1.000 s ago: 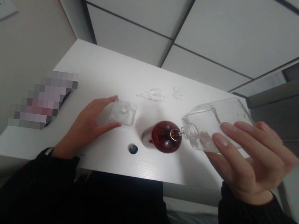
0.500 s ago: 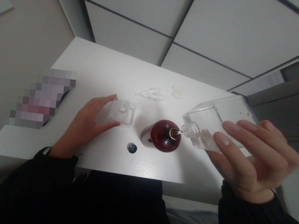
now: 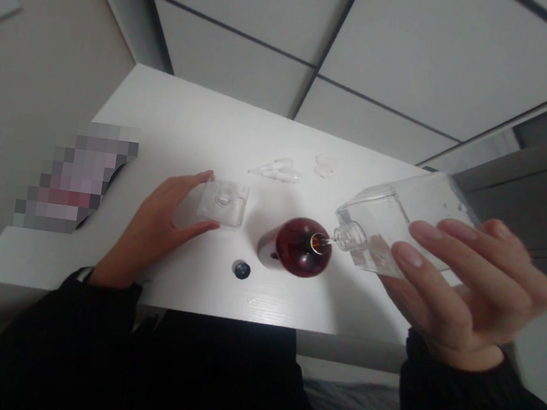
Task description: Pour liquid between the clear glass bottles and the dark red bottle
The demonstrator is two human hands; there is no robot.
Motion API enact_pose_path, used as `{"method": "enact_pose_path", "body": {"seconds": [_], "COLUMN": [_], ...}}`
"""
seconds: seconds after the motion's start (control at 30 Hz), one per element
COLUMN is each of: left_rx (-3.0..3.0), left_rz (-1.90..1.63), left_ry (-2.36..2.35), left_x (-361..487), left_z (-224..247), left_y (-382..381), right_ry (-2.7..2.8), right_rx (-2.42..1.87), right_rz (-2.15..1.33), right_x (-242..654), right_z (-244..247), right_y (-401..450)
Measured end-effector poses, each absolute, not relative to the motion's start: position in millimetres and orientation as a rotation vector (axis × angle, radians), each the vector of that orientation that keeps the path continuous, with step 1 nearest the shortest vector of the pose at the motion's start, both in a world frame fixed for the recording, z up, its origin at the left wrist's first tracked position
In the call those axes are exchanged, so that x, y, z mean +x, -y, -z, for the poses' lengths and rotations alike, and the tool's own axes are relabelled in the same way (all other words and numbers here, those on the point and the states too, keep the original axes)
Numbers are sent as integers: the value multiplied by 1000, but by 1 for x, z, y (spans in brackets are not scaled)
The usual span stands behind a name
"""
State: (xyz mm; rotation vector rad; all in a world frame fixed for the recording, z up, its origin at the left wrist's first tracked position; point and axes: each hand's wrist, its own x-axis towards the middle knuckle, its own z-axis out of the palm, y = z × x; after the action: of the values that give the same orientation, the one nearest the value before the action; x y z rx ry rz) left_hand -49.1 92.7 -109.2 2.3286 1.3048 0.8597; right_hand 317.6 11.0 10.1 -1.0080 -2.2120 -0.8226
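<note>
The right hand (image 3: 464, 284) clamps its fingers on a tilted clear square glass bottle (image 3: 381, 229) above a round dark-red bottle (image 3: 301, 247); the left hand's (image 3: 153, 233) fingers spread apart around a clear glass square (image 3: 223, 202) near the white table's (image 3: 240, 305) front edge.

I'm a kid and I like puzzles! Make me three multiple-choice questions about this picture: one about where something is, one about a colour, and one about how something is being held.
1. Where is the neck of the clear square bottle?
A) Over the mouth of the round bottle
B) Over the small black cap
C) Inside the left hand

2. What colour is the round bottle?
A) Green
B) Dark red
C) Blue

3. How is the clear bottle being held?
A) Standing on the table
B) Lying in the left hand
C) Tilted in the right hand

Answers:
1: A, its tip points at the opening.
2: B, the glass looks deep red.
3: C, the hand lifts it with its neck lowered.
</note>
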Motion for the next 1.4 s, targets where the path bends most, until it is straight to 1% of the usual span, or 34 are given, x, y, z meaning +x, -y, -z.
{"method": "enact_pose_path", "body": {"seconds": [0.1, 0.27, 0.8, 1.4], "left_rx": [2345, 2324, 2274, 2299], "left_rz": [-884, -864, -792, -826], "left_ry": [-1293, -1301, -1339, -1335], "left_x": [-48, -48, -47, -46], "left_z": [109, 107, 105, 104], "left_y": [-93, -92, -92, -91], "right_ry": [2191, 2182, 2237, 2258], "right_rx": [-851, -851, -836, -820], "right_rz": [956, 991, 992, 969], "right_x": [318, 317, 317, 318], "right_z": [-9, -9, -14, -14], "right_y": [-15, -19, -18, -18]}}
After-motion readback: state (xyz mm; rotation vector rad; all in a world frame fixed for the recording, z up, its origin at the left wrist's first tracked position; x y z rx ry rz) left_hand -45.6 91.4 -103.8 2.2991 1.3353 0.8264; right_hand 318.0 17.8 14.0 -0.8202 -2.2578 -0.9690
